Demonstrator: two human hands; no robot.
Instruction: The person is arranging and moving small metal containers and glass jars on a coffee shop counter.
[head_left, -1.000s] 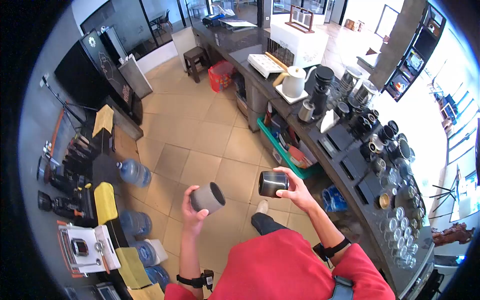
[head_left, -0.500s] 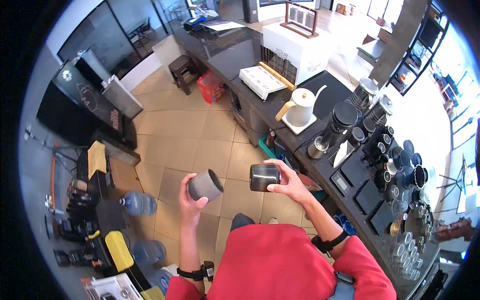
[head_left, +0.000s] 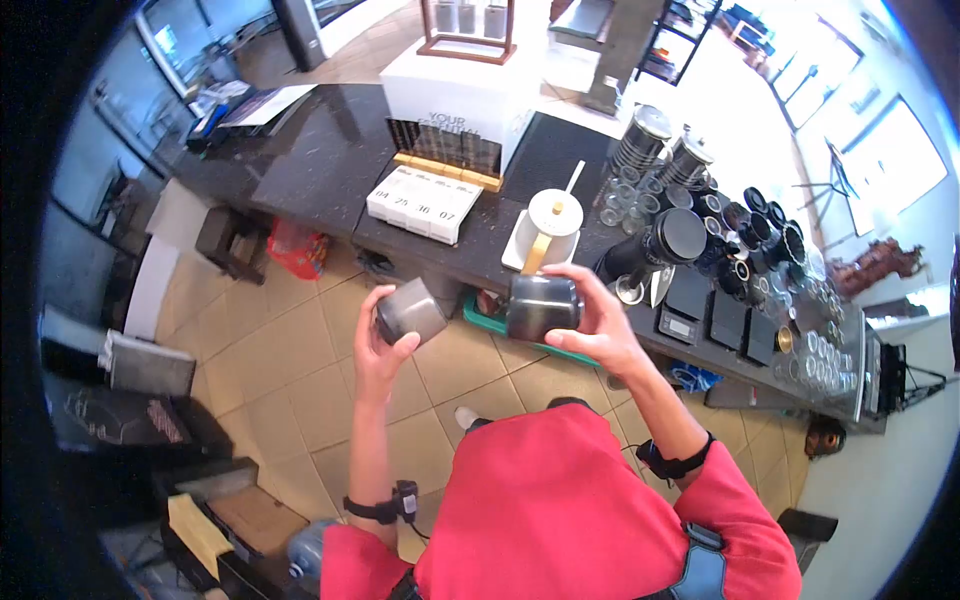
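Observation:
My left hand [head_left: 374, 352] is closed around a grey cup [head_left: 413, 312], which is tilted, its side turned up to the camera. A glossy black cup [head_left: 543, 307] lies sideways in my right hand [head_left: 610, 335], gripped between thumb and fingers. Both cups are in the air at chest height, apart from each other. The black cup is in front of the counter's edge, close to a white gooseneck kettle [head_left: 556, 222] with a light wooden handle. What is inside either cup cannot be seen.
The dark counter [head_left: 320, 150] carries a white box with numbers [head_left: 425, 203], a black coffee grinder [head_left: 655, 245], a scale [head_left: 678, 327] and many cups and glasses [head_left: 825, 360]. A red bag [head_left: 296, 250] and a teal bin [head_left: 490, 318] are below. A water jug [head_left: 306, 548] stands lower left.
My body and view have turned to the right, towards the counter. Both cups have stayed in my hands, and the black one now appears nearer the kettle.

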